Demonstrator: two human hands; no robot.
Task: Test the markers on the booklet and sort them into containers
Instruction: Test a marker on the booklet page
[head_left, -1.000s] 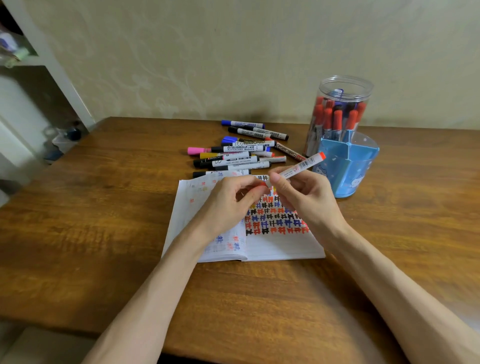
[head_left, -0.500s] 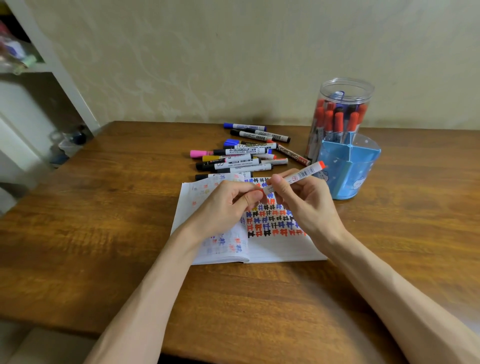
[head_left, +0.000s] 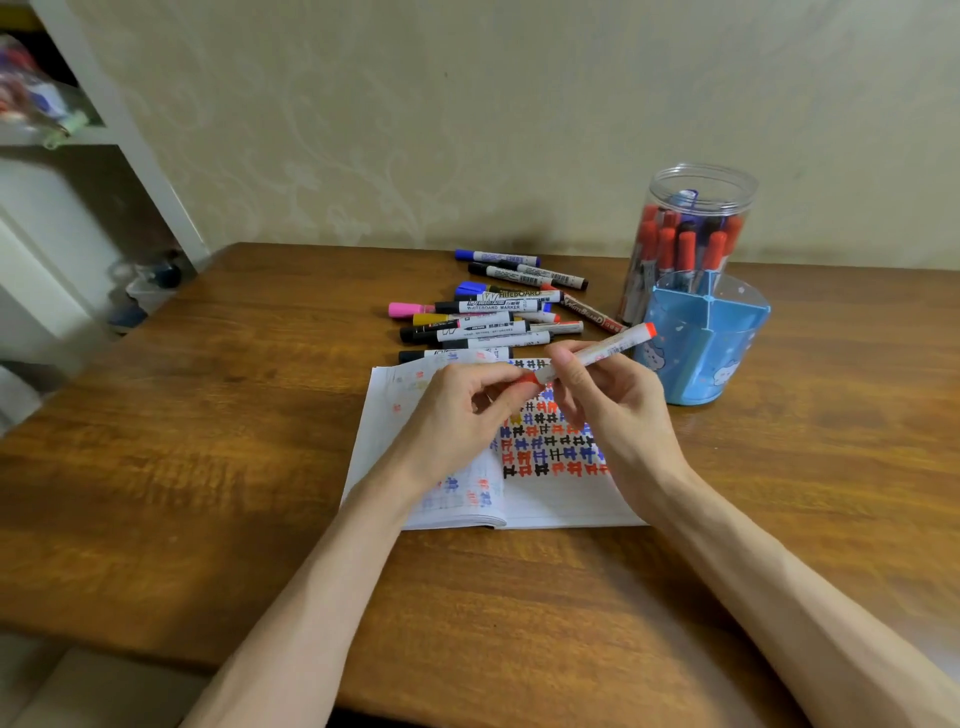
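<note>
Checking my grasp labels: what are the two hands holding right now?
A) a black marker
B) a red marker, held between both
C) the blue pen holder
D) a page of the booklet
B: the right hand grips the white barrel of the red marker while the left hand pinches its red cap end, above the booklet.

Marker (head_left: 605, 349): red cap (head_left: 530, 382), hidden inside left hand (head_left: 457, 415) fingers 1 s & 0.5 s ago, now shows at the fingertips, pinched betw. thumb & forefinger. Left hand: fingers less tightly bunched than before, gap now open under thumb. Cap on/off body: can't tell.
</note>
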